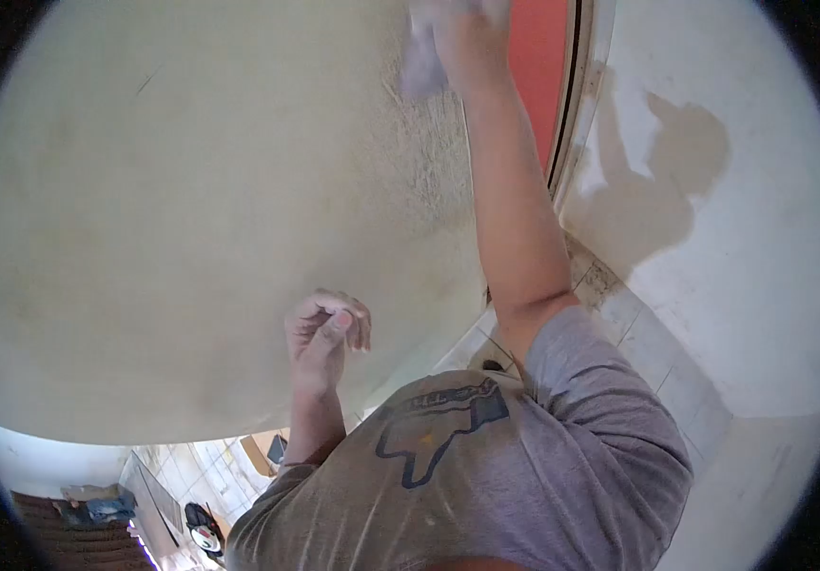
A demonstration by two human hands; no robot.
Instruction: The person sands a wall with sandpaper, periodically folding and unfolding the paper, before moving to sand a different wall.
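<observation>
My right hand (467,33) is stretched out to the top edge of the view and presses a pale grey-blue pad or cloth (421,62) against a large cream wall surface (191,209). The hand and pad are blurred. The wall under the pad shows a rough, scuffed strip (439,162). My left hand (326,333) hovers lower, close to the same surface, with fingers curled in and thumb across them; nothing shows inside it. My grey T-shirt with a dark print (448,428) fills the bottom.
A red panel (538,67) in a pale frame borders the cream surface on the right. Beyond it is a white wall (743,285) with my shadow. Floor tiles (619,314) run below. Clutter and a dark bag (96,504) lie at the lower left.
</observation>
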